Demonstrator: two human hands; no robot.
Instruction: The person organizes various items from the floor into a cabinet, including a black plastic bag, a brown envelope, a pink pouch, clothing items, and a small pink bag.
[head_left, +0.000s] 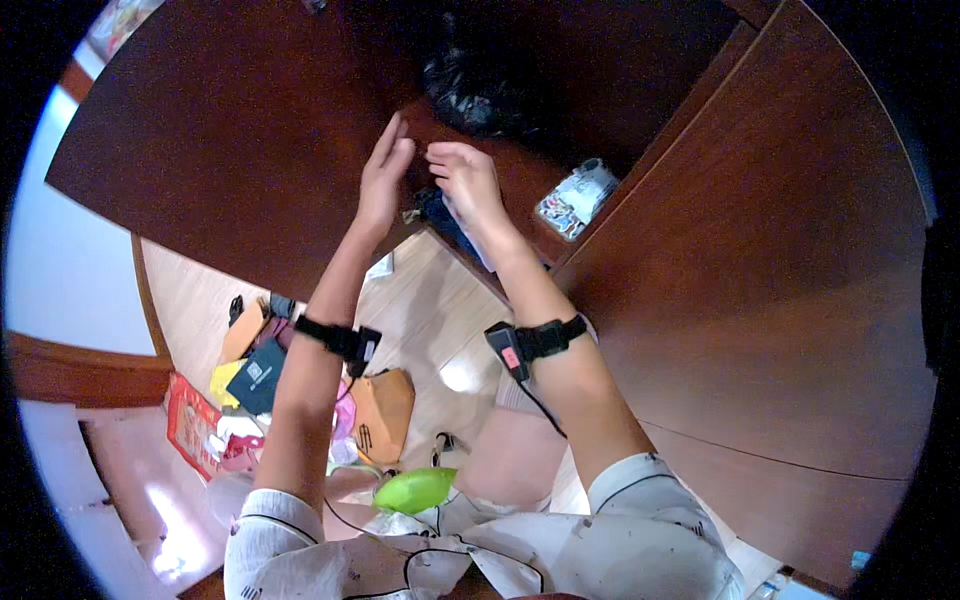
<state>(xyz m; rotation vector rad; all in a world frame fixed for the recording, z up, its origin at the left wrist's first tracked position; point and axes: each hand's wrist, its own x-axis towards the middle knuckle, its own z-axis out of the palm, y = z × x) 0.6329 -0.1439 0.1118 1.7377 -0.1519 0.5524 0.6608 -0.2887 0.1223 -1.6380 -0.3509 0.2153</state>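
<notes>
My left hand (382,185) is raised in front of the open dark brown wooden cabinet, fingers stretched out and nothing in it. Facing it across a small gap is my right hand (467,185), its fingers loosely bent and spread toward the left, with nothing visible in them. Below my right hand lies a dark blue folded item (438,212) on the cabinet's bottom edge, partly hidden by my wrist. A black plastic bag (470,95) sits deeper inside the cabinet. To the right of my hand rests a patterned, shiny packet (578,200).
Cabinet doors stand on the left (200,130) and right (760,260). On the wooden floor (430,290) are an orange paper bag (385,410), a dark green bag (258,375), a red-edged packet (190,420) and several other items. Something bright green (415,491) is near my legs.
</notes>
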